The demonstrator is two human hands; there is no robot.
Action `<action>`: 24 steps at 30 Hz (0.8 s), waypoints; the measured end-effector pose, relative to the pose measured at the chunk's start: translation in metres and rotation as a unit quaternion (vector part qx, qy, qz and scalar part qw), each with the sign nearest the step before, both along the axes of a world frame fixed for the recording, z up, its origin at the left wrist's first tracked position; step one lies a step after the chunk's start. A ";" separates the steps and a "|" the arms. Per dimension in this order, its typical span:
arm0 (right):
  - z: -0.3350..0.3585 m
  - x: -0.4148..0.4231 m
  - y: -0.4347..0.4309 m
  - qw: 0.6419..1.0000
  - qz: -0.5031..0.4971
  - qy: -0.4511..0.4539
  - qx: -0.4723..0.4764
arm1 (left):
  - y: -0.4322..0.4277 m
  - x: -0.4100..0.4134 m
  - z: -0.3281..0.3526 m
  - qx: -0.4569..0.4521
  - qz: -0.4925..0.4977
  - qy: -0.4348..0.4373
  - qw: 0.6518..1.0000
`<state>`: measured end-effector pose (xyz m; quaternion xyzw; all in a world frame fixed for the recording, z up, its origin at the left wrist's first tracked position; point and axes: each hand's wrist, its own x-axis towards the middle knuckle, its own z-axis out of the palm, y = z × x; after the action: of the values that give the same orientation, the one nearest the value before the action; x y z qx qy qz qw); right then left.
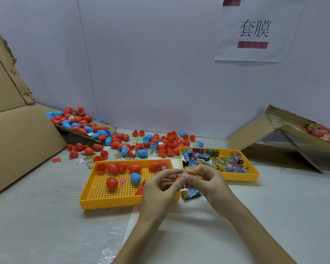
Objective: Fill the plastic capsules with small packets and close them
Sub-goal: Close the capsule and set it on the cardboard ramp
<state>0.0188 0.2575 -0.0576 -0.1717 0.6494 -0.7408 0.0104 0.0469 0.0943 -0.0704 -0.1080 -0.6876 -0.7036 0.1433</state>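
Above the desk, a capsule is held by the left hand and a packet is pinched by the right hand. Being probably light and crinkly, the packet is best gripped by its edges.

I have just one view, from the wearer's head: wide-angle, tilted forward and down over the bench. It sits close above the left hand and right hand, just beside the perforated yellow tray. Beyond that tray it reaches the white back wall.
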 end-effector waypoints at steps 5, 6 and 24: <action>0.000 0.001 -0.001 1.000 0.020 -0.012 0.007 | 0.000 0.000 0.000 0.007 0.006 0.003 1.000; 0.001 0.001 -0.001 1.000 0.021 -0.010 0.011 | 0.000 0.000 0.000 0.012 0.005 0.002 1.000; 0.000 -0.001 0.000 1.000 0.023 0.002 0.016 | 0.002 0.000 0.002 0.040 -0.008 0.008 0.999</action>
<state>0.0179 0.2578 -0.0574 -0.1878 0.6574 -0.7292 0.0284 0.0470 0.0964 -0.0686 -0.1129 -0.6571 -0.7306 0.1471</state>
